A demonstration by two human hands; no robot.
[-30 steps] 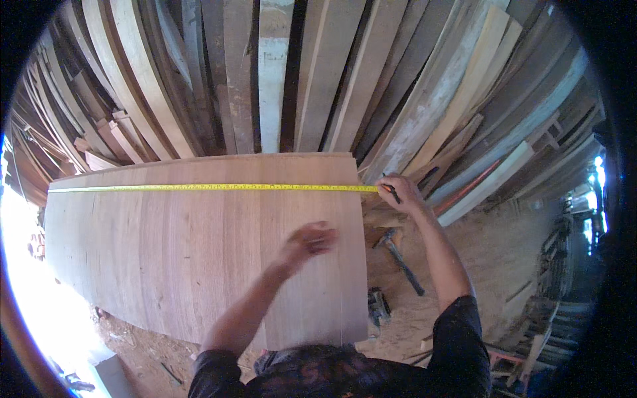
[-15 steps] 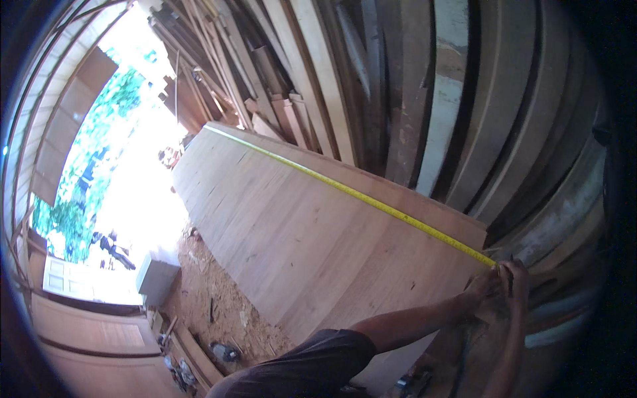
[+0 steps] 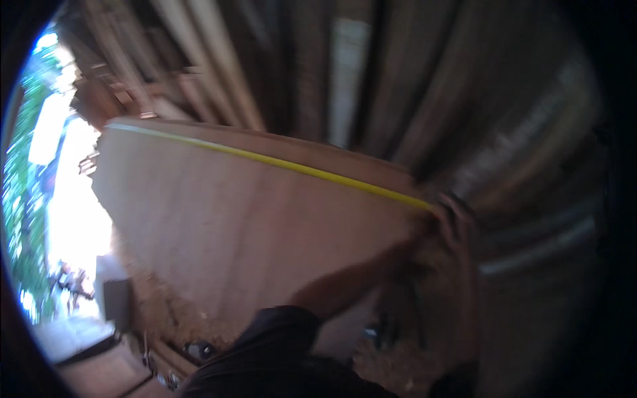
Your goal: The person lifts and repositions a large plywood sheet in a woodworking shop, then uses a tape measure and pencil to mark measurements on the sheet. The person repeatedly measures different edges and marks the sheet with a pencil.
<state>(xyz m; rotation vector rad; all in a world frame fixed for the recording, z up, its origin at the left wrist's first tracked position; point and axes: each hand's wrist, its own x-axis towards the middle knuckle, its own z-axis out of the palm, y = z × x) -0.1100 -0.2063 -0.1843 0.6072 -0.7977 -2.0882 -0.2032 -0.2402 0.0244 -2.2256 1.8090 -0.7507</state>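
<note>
A yellow tape measure (image 3: 312, 171) lies stretched along the far side of a broad wooden panel (image 3: 219, 219), from its far left corner to its right end. My right hand (image 3: 458, 225) is closed round the tape's near end, just beyond the panel's right edge. The tape's case is not clear behind the fingers. Close beside it, my left hand (image 3: 423, 229) reaches across the panel to the same end of the tape. Motion blur smears its fingers, so their grip does not show.
Upright timber planks (image 3: 348, 79) lean behind the panel. Wood shavings (image 3: 159, 298) cover the ground to the left, near a grey block (image 3: 117, 302) and a dark tool (image 3: 199, 350). Another dark object (image 3: 381, 331) lies below my left forearm. Bright daylight comes in at far left.
My view has swung to the right, so the panel, tape and both hands appear further left and higher, and blurred. Both hands stay together at the tape's near end.
</note>
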